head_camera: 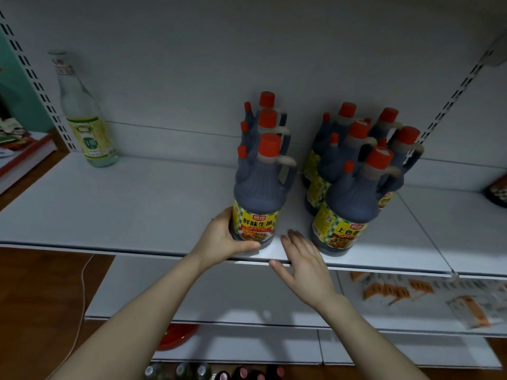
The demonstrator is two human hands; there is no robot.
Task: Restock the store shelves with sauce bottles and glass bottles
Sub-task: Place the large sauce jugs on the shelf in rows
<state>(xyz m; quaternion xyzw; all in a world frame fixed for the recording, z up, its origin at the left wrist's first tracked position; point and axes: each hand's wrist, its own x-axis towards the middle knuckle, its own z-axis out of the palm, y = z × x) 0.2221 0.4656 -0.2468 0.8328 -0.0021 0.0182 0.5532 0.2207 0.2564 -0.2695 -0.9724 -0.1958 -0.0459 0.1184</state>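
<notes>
Three dark sauce bottles, red-capped and yellow-labelled, stand upright in a row on the shelf, a cluster of like bottles just right of them. A clear glass bottle stands upright far left

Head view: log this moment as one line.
left hand grips front sauce bottle on shelf | right hand open beside it | glass bottle upright at far left

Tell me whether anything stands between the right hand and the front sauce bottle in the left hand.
Nothing visible does. Only bare shelf lies between the right hand and the front sauce bottle, which the left hand grips at its base.
</notes>
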